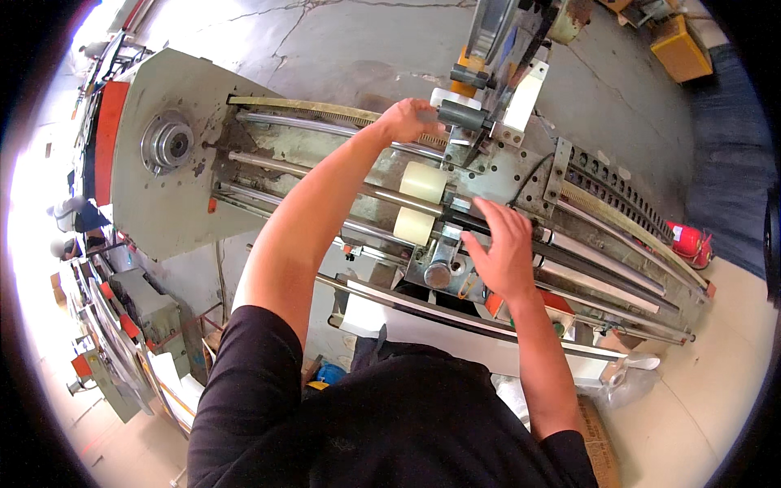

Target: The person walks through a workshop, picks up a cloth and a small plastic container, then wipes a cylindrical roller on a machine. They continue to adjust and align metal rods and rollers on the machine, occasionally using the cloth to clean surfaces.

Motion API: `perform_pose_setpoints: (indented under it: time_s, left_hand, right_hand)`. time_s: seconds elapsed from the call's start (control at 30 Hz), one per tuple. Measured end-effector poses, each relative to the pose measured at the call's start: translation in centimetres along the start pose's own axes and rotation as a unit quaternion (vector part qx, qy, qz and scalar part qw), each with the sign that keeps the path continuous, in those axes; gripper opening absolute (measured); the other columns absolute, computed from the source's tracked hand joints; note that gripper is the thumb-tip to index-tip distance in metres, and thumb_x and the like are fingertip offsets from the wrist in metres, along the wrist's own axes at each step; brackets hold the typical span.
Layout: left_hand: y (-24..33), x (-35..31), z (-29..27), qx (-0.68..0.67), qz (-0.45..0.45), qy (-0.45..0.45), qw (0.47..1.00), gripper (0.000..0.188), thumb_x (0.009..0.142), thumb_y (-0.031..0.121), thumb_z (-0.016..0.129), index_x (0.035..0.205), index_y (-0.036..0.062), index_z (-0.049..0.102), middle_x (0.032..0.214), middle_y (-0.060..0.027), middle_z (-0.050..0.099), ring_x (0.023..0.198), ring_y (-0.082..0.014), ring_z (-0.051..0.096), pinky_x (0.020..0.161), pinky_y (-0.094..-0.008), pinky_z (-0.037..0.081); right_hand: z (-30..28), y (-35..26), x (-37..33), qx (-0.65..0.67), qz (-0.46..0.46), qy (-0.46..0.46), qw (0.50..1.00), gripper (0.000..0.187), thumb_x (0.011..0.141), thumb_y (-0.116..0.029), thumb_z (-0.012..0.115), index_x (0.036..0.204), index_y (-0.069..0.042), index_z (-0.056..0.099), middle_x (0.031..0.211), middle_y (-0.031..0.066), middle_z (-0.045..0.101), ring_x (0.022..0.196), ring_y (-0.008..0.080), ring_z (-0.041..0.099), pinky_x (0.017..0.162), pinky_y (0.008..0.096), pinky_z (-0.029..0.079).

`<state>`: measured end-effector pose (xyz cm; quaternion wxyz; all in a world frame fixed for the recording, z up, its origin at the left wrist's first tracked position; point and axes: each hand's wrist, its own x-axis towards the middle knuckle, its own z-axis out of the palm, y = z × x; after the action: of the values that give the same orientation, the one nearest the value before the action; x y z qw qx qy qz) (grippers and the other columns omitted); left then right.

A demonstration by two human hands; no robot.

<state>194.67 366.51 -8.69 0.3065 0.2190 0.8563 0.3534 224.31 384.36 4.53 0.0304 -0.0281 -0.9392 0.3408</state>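
My left hand (405, 121) reaches over the machine's rails, its fingers bent around something small and greyish I cannot make out. The hand is right beside the end of a dark grey cylinder (462, 115) on the machine's raised arm. Closer to me, my right hand (508, 250) hovers at the black section of a long shaft (472, 221), thumb and fingers spread, holding nothing visible. A wide cream-coloured roll (419, 203) sits around the shaft, left of that hand. Metal clamp blocks (449, 236) and a round knob (438, 275) lie between roll and right hand.
A large grey-green end housing (183, 211) with a round hub (167, 142) stands at the left. Long metal rods (285, 167) run across to the right. A red fire extinguisher (690, 244) and a yellow-brown box (682, 49) stand on the floor. A clear plastic bag (630, 386) lies lower right.
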Motion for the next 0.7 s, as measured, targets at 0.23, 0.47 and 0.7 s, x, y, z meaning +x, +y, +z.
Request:
perform_pose_setpoints:
  time_s: [0.23,0.47,0.7]
  left_hand:
    - [-0.4,-2.1,-1.3,0.002,0.047,-0.140,0.989,0.031,0.100,0.032,0.079,0.109,0.0026,0.077,0.098,-0.0094,0.080,0.093,-0.0164,0.073,0.089,-0.0373,0.057]
    - [-1.5,-3.6,-0.5,-0.163,-0.026,-0.196,0.967,0.016,0.102,0.017,0.077,0.105,0.0022,0.079,0.097,-0.0037,0.079,0.091,-0.0122,0.073,0.083,-0.0309,0.060]
    - [0.3,-2.9,1.6,-0.157,0.003,-0.203,0.966,0.012,0.097,0.015,0.078,0.102,0.0051,0.082,0.093,-0.0018,0.080,0.085,-0.0102,0.070,0.079,-0.0309,0.059]
  right_hand:
    - [1.3,0.0,1.3,-0.016,-0.021,-0.034,0.999,0.051,0.088,-0.017,0.084,0.135,-0.006,0.069,0.130,0.0128,0.066,0.118,0.0353,0.061,0.109,0.0467,0.045]
    - [1.7,0.0,2.3,0.014,-0.014,-0.045,0.999,0.049,0.087,-0.019,0.085,0.133,-0.007,0.072,0.127,0.0129,0.068,0.118,0.0358,0.062,0.109,0.0464,0.046]
    - [-0.1,-0.7,6.6,0.057,0.025,0.045,0.997,0.036,0.095,-0.024,0.079,0.127,-0.007,0.076,0.118,0.0134,0.075,0.109,0.0322,0.069,0.103,0.0453,0.051]
